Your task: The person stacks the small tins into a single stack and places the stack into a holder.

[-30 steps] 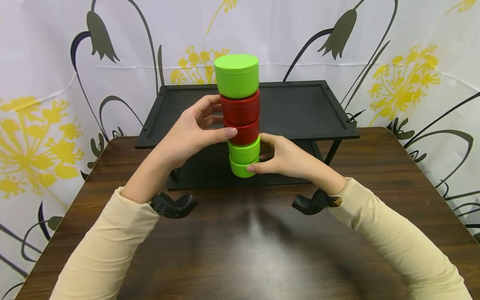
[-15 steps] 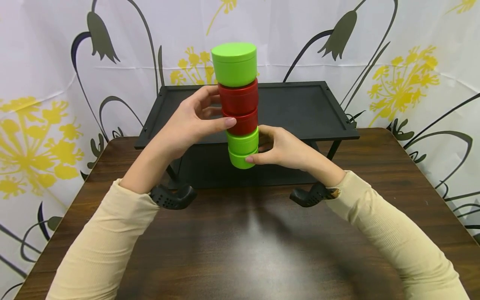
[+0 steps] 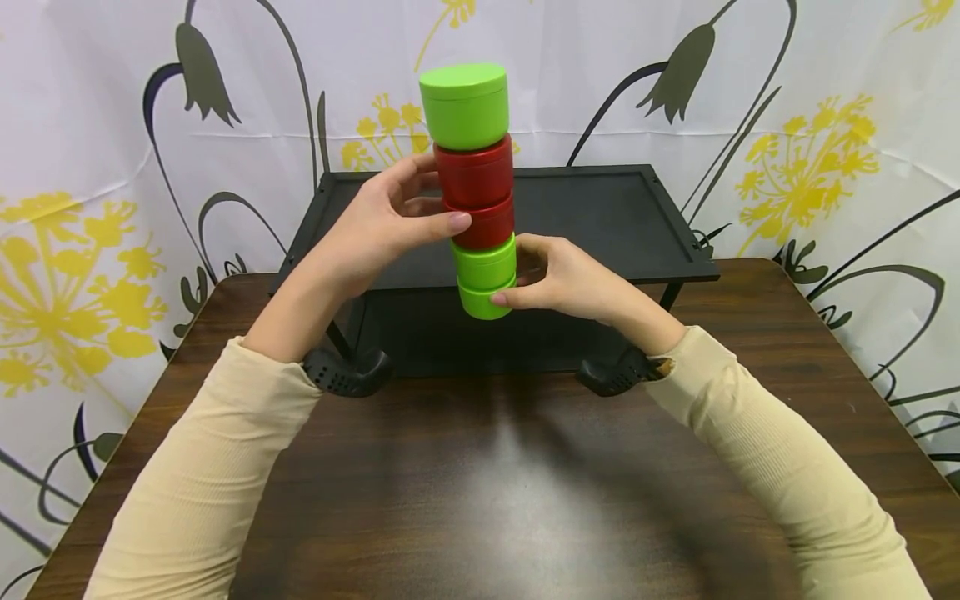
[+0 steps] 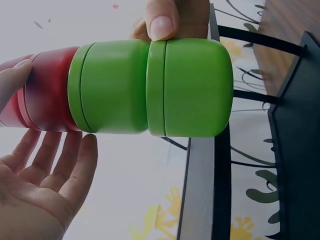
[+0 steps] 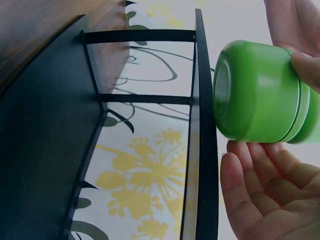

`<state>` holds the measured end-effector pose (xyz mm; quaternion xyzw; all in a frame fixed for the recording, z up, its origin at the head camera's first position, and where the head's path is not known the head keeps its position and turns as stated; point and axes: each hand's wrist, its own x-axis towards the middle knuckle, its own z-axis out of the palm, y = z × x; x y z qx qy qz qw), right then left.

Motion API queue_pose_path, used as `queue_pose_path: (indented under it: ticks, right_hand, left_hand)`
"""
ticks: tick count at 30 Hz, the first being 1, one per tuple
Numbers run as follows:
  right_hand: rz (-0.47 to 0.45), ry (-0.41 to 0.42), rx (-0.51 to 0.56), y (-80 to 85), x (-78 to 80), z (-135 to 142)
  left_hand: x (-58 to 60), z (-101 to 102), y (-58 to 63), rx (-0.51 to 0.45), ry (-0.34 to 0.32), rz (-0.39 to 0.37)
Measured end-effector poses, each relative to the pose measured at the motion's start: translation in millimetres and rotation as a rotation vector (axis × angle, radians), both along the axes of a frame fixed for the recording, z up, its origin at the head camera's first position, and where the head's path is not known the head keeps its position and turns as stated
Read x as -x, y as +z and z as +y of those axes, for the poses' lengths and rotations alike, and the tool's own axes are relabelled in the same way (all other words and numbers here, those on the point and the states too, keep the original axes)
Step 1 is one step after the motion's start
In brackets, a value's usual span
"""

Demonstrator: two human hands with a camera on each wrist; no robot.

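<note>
In the head view a slightly tilted stack of round lidded jars is held in the air. A large green jar (image 3: 465, 112) tops it, with an upper red jar (image 3: 475, 177) and a lower red jar (image 3: 487, 225) beneath. Below them come a green jar (image 3: 484, 265) and the bottom green jar (image 3: 483, 302). My left hand (image 3: 378, 218) grips the red jars from the left, thumb in front. My right hand (image 3: 573, 281) holds the lowest green jars from the right. In the right wrist view the bottom jar's underside (image 5: 223, 86) shows, unsupported.
Behind the stack stands a black two-tier shelf with an upper tray (image 3: 592, 221) and a lower board (image 3: 420, 337). It rests on a brown wooden table (image 3: 450, 500). A flower-patterned cloth (image 3: 585, 50) hangs behind. A black wrist mount (image 3: 347, 375) sits on each forearm.
Both hands have raised the stack steadily, with a slight drift to the left. The jars stay stacked and both grips look the same.
</note>
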<state>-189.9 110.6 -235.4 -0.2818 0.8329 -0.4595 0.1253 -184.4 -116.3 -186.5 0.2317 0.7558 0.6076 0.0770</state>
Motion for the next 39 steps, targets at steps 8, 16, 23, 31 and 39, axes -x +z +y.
queue_pose_path:
  ticks: [8,16,23,31,39]
  right_hand:
    - [0.0,-0.013,0.014,6.7,6.8,-2.5]
    - [-0.003,-0.029,0.026,9.1,16.2,-4.1]
    - [-0.003,-0.046,0.017,9.4,25.4,-5.2]
    - [-0.006,-0.077,0.001,6.1,36.2,-4.7]
    - [-0.007,-0.103,-0.002,3.3,43.3,-5.6]
  left_hand:
    - [5.1,-0.2,5.8,-0.037,-0.012,0.009]
    - [13.7,1.5,8.4,-0.079,-0.025,0.028]
    - [22.8,2.0,7.6,-0.103,-0.014,0.02]
    - [34.8,5.3,1.1,-0.134,-0.01,0.03]
    - [40.8,7.4,-1.8,-0.131,0.01,0.031]
